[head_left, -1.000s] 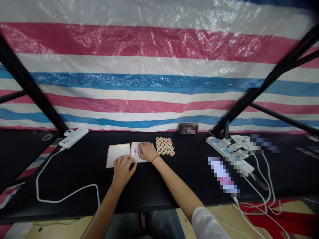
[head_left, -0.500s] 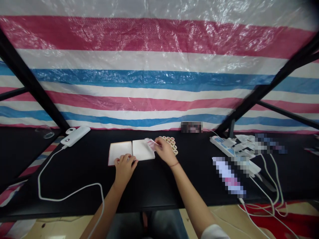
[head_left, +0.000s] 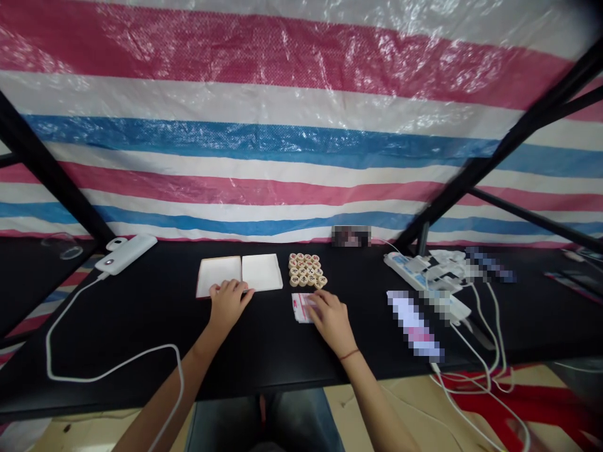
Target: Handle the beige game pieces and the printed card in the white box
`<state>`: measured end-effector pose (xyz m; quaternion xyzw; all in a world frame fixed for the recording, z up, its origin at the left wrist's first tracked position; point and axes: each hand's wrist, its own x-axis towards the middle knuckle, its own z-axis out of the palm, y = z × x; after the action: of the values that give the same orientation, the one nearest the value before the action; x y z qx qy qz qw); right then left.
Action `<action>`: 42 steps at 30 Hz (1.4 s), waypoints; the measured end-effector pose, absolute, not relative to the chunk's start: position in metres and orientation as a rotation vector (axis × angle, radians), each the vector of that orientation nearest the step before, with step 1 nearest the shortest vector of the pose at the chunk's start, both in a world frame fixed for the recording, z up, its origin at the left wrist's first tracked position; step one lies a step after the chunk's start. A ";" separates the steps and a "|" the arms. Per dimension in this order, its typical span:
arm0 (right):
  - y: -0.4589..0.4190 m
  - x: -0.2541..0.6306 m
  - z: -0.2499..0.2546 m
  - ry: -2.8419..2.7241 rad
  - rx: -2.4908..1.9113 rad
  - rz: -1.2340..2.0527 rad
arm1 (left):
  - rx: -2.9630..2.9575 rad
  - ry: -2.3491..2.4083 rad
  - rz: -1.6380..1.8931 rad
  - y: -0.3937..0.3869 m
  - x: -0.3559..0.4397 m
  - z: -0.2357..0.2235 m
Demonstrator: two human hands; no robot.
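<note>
A shallow hinged box (head_left: 262, 271) lies open and flat on the black table, its two white inner halves side by side. My left hand (head_left: 228, 301) is at the near edge of the box, with fingers curled over the rim and the thumb pointing right. To the right of the box, round xiangqi pieces (head_left: 306, 270) with red and black characters sit in close rows. A small sheet with red print (head_left: 300, 309), paper or thin plastic, lies just in front of them. Over its right side rests my right hand (head_left: 330, 317), fingertips touching it and fingers apart.
A white power bank or similar device (head_left: 129, 254) with a white cable stands at the left. On the right are a power strip (head_left: 424, 282) with plugs and cables and a blurred-out phone-like object (head_left: 414, 323). Striped plastic sheeting (head_left: 264, 144) hangs behind, between black frame bars.
My right hand has moved nearer to me and right, bringing the printed sheet from above the box down onto the table. My left hand stays at the box. The camera view has shifted slightly.
</note>
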<state>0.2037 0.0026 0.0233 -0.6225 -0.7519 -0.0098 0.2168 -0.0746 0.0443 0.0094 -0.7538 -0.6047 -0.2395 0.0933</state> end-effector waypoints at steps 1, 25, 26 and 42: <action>-0.002 0.201 0.020 -2.109 -1.702 -0.031 | -2.236 -1.797 -0.705 0.045 -0.074 0.009; 0.044 0.219 0.000 -1.735 -1.860 -0.091 | -2.613 -1.418 -1.027 0.037 -0.062 0.017; 0.044 0.219 0.001 -1.725 -1.852 -0.100 | -2.672 -1.406 -1.010 0.037 -0.061 0.016; 0.037 0.184 0.035 -1.766 -1.539 -0.097 | -2.837 -1.574 -0.738 0.039 -0.060 0.014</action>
<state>0.1844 0.0369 0.0348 -0.6050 -0.6943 -0.0382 0.3879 -0.0597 0.0390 0.0142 -0.8489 -0.4711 -0.2208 -0.0928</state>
